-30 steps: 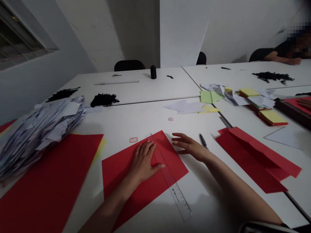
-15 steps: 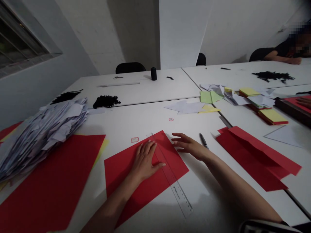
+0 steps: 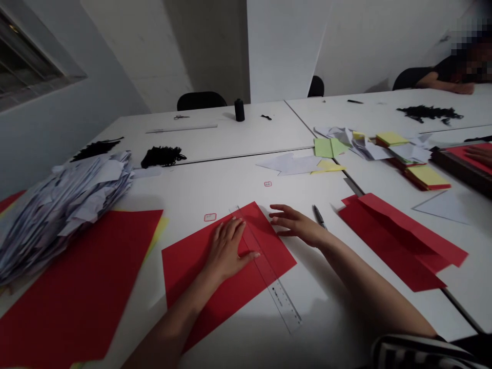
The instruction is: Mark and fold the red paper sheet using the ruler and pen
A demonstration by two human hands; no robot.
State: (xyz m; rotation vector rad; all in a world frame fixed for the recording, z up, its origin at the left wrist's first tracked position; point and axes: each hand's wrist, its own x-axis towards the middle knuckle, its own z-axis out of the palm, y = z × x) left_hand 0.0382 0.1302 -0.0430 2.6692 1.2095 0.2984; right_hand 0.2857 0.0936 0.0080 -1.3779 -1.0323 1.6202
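A sheet of red paper [image 3: 200, 261] lies on the white table, with a clear plastic ruler [image 3: 282, 302] laid slantwise across it and jutting past its near edge. My left hand [image 3: 226, 249] rests flat on the paper, fingers stretched out, its fingertips and thumb touching the ruler's left side. Just off the sheet's right edge hovers my right hand [image 3: 294, 224], fingers apart and holding nothing. A black pen [image 3: 319, 217] lies on the table a little to the right of that hand.
Left are larger red sheets [image 3: 88, 277] and a heap of white paper [image 3: 69, 205]. Folded red paper [image 3: 395, 241] lies to the right. Farther back are black cord bundles [image 3: 163, 156], a thread spool [image 3: 239, 110] and yellow pads [image 3: 428, 177]. Another person's arm [image 3: 448, 84] rests at the far right.
The view has shifted slightly, so everything sits a little higher and farther left. Both hands, the ruler and the red sheet keep nearly the same places relative to one another.
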